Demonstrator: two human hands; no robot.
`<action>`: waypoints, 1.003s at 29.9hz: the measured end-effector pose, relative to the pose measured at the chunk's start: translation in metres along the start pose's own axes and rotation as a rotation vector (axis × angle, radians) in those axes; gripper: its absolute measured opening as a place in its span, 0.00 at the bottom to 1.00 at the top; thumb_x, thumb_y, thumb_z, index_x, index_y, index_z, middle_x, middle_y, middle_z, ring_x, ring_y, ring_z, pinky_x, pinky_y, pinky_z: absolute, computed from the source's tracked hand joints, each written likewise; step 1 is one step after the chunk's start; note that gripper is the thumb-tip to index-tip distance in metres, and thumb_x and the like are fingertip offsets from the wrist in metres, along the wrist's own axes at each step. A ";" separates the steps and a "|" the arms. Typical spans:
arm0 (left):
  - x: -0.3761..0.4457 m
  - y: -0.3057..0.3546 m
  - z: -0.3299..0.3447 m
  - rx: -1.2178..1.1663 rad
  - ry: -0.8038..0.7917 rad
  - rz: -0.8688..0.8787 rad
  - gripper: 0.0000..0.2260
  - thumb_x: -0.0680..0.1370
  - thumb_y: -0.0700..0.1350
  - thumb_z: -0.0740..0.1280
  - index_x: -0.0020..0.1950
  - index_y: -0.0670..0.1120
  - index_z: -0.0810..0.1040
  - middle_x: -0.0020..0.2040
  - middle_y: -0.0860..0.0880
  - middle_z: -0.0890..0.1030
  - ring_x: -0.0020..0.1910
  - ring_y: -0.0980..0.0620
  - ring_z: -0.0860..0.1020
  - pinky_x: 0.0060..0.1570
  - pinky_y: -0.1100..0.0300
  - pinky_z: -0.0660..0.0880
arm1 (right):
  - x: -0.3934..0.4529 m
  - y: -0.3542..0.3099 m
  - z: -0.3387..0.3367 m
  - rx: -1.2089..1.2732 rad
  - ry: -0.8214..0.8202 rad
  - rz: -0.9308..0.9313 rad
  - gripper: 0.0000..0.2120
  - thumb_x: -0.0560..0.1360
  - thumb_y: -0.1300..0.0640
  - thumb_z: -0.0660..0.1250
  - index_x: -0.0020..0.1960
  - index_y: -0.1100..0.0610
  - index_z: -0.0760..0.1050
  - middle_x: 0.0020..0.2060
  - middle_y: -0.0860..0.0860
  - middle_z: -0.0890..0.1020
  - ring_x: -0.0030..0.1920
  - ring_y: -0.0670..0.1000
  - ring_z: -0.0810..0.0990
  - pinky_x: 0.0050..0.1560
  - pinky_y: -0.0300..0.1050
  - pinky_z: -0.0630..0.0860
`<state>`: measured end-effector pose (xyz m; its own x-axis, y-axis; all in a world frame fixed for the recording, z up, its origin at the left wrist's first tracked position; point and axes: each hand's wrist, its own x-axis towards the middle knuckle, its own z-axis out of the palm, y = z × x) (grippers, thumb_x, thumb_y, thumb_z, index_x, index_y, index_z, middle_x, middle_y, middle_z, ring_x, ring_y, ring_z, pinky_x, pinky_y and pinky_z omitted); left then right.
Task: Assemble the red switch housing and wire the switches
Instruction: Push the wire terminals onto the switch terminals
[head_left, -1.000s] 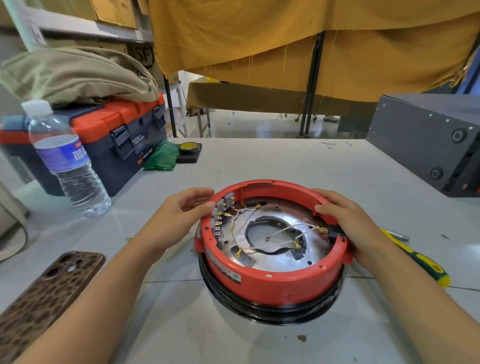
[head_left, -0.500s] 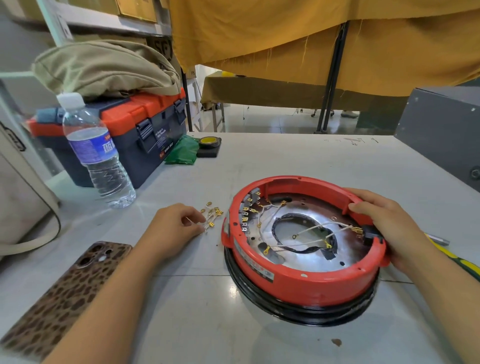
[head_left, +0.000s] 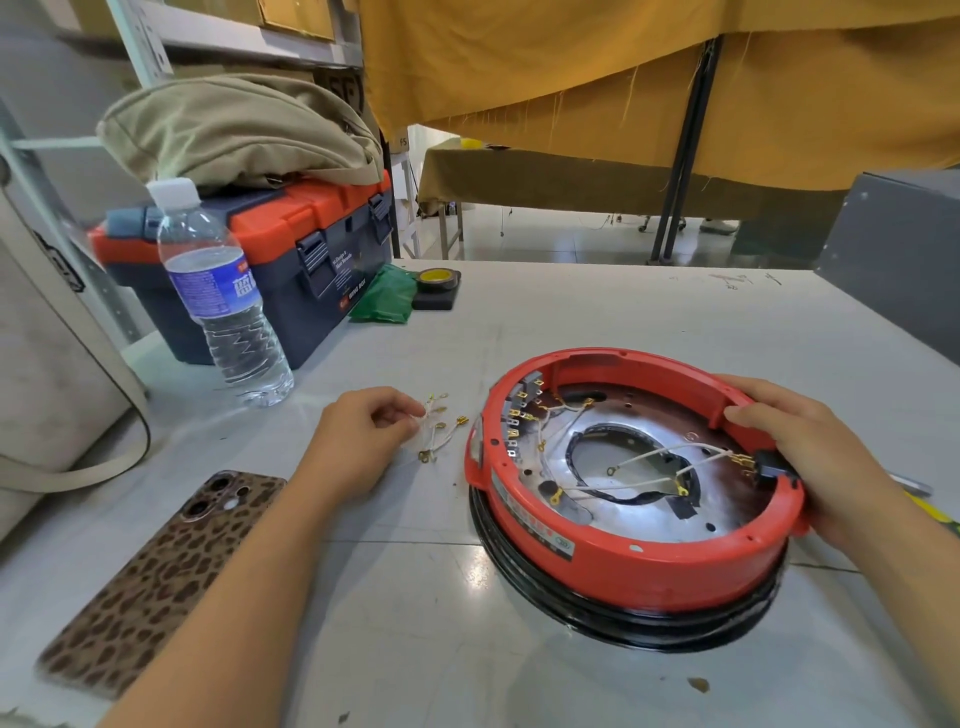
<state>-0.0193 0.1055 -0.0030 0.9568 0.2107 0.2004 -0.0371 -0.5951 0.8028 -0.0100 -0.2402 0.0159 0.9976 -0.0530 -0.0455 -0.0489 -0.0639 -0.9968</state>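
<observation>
Two hands at work on the grey table (head_left: 597, 322); the left hand (head_left: 363, 436) sits beside a small scatter of loose wires (head_left: 436, 428) with gold terminals, fingertips pinching what looks like one white lead, though the blur makes that hard to confirm; the right hand (head_left: 800, 452) grips the far right rim of the red switch housing (head_left: 623, 561), thumb hooked over the inner edge, fingers wrapped round the outside by a black switch (head_left: 771, 467); the housing sits right of centre on a black ring (head_left: 613, 618), open side up, white wires (head_left: 649, 457) crossing its silver plate; a row of gold tabs lines its left inner wall; off to the left, a water bottle (head_left: 223, 296) stands in front of an orange-lidded toolbox (head_left: 291, 249); a leopard-print phone (head_left: 161, 571) lies face down near the left forearm.
</observation>
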 end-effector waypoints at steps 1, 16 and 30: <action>0.001 0.000 -0.001 -0.045 0.016 0.008 0.09 0.74 0.37 0.69 0.42 0.51 0.82 0.35 0.53 0.78 0.31 0.60 0.73 0.35 0.72 0.70 | 0.000 0.000 0.000 -0.009 0.001 -0.004 0.16 0.75 0.65 0.61 0.52 0.50 0.82 0.51 0.62 0.82 0.44 0.60 0.79 0.45 0.54 0.76; 0.003 0.006 -0.004 -0.616 0.115 -0.187 0.10 0.77 0.33 0.64 0.48 0.45 0.82 0.40 0.48 0.80 0.37 0.56 0.77 0.38 0.69 0.76 | 0.001 0.000 -0.001 -0.029 0.005 0.001 0.16 0.75 0.65 0.61 0.50 0.48 0.82 0.50 0.63 0.81 0.44 0.59 0.74 0.43 0.52 0.74; 0.004 -0.002 -0.002 -0.029 0.209 0.030 0.16 0.74 0.30 0.62 0.43 0.51 0.81 0.42 0.54 0.83 0.41 0.57 0.80 0.45 0.67 0.72 | 0.002 0.002 -0.002 0.001 0.001 -0.007 0.17 0.74 0.65 0.61 0.51 0.48 0.82 0.55 0.65 0.79 0.45 0.61 0.73 0.50 0.60 0.72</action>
<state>-0.0158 0.1088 -0.0028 0.8747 0.3512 0.3339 -0.0755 -0.5818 0.8098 -0.0084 -0.2425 0.0136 0.9978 -0.0537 -0.0381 -0.0414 -0.0629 -0.9972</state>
